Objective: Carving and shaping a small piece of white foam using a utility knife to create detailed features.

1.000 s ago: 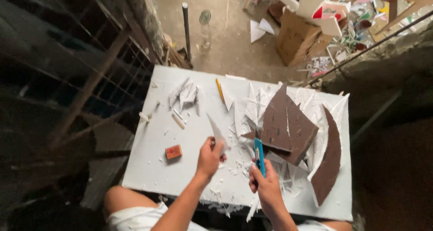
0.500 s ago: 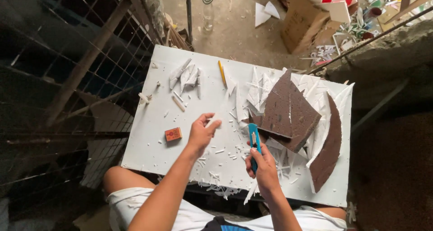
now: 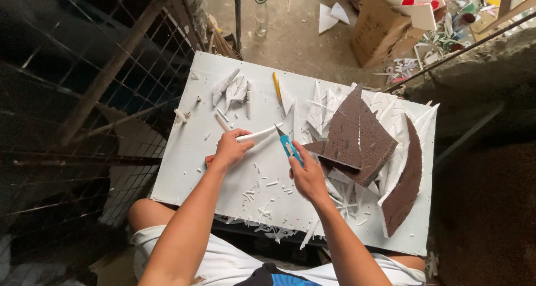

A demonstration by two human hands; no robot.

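While scraps litter the white table (image 3: 184,169), both hands work mid-table.
Left hand (image 3: 229,149) pinches a white strip (image 3: 261,133); right hand (image 3: 306,174) grips a blue knife (image 3: 287,143). Brown pieces (image 3: 357,135) right, concrete floor (image 3: 296,40) beyond.

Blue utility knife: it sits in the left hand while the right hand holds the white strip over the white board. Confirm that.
Hands are swapped. The head view shows the blue utility knife in the right hand; the left hand holds the white strip over the white board.
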